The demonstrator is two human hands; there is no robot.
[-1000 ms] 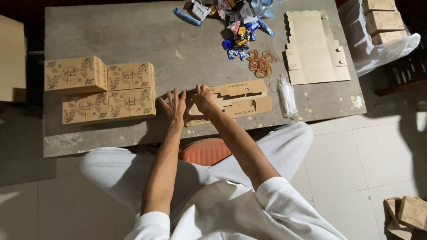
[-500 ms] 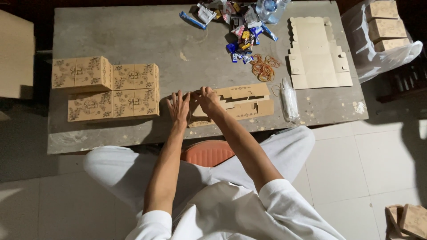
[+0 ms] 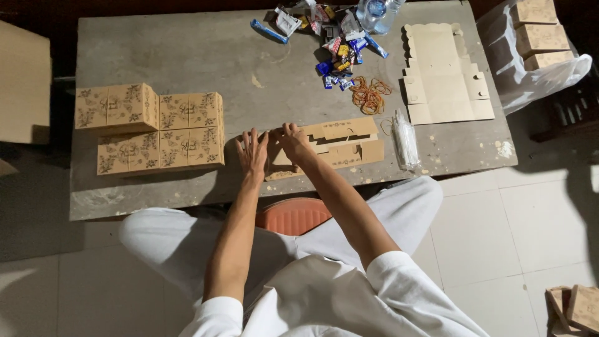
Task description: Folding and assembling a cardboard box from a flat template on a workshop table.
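With the left hand (image 3: 253,153) spread flat and the right hand (image 3: 293,141) pinching a flap of the flat cardboard box blank (image 3: 331,147) at the table's (image 3: 187,56) near edge, crease firmly along the scored line, holding the sheet square

Grey stone table (image 3: 187,50), pale tiled floor (image 3: 499,249), orange stool (image 3: 293,215), dim, shadowed edges

white short-sleeved shirt, white trousers, bare forearms and hands (image 3: 253,153).
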